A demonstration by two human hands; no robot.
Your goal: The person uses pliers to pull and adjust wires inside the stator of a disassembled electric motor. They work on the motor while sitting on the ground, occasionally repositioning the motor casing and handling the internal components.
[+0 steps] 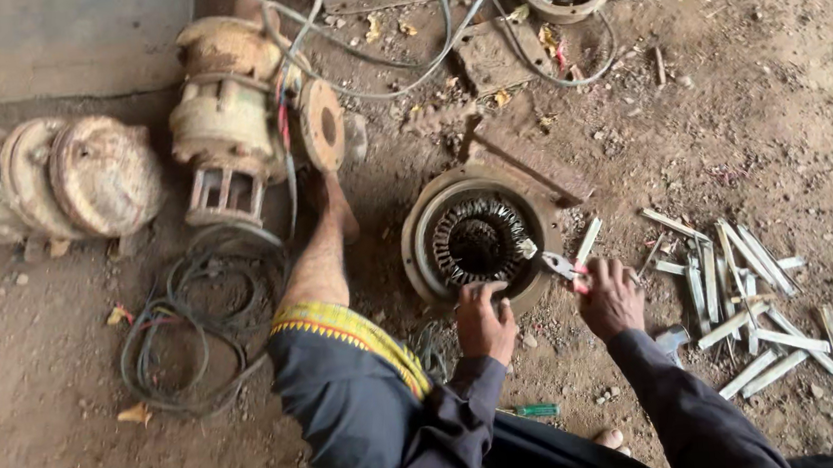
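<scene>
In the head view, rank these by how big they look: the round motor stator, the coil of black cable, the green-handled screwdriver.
1. Coil of black cable
2. Round motor stator, somewhat smaller
3. Green-handled screwdriver, by far the smallest; partly hidden by the sleeve

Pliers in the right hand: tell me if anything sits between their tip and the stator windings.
Nothing visible does. The pliers, held in the right hand, reach the rim of the stator with their tip at the windings. The left hand rests on the near rim, clear of that path.
</scene>
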